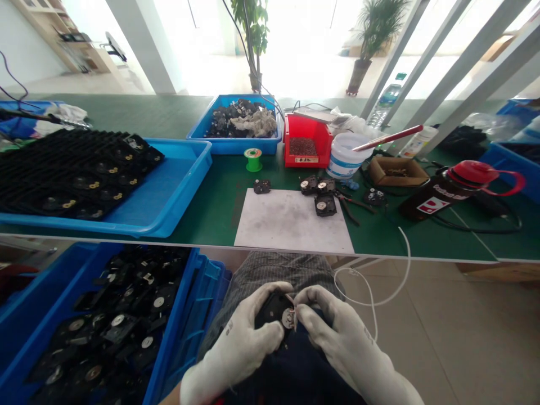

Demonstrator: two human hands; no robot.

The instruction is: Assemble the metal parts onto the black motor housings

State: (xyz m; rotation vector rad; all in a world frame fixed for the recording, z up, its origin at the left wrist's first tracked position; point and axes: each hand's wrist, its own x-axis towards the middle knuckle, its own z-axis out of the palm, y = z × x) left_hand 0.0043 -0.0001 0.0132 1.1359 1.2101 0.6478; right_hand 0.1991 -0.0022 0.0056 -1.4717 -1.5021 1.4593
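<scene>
Above my lap, my white-gloved left hand (248, 332) is wrapped round a black plastic mechanism (272, 308) with a round silvery disc on its right side. My gloved right hand (331, 323) pinches at that side, its thumb and forefinger closed on a small thin piece by the disc that I cannot make out. On the bench ahead lies a white sheet (291, 222). Similar black mechanisms (325, 205) sit at its back right edge beside pliers (352, 208), and another black part (262, 186) is at its back left.
Left on the bench, a blue tray (185, 163) bears stacked black panels. Below it, a blue crate (169, 326) is full of black mechanisms. Toward the back stand a blue bin (194, 129), a red bin (329, 152), a solder spool (253, 161), a white tub (348, 157) and a dark bottle (447, 191).
</scene>
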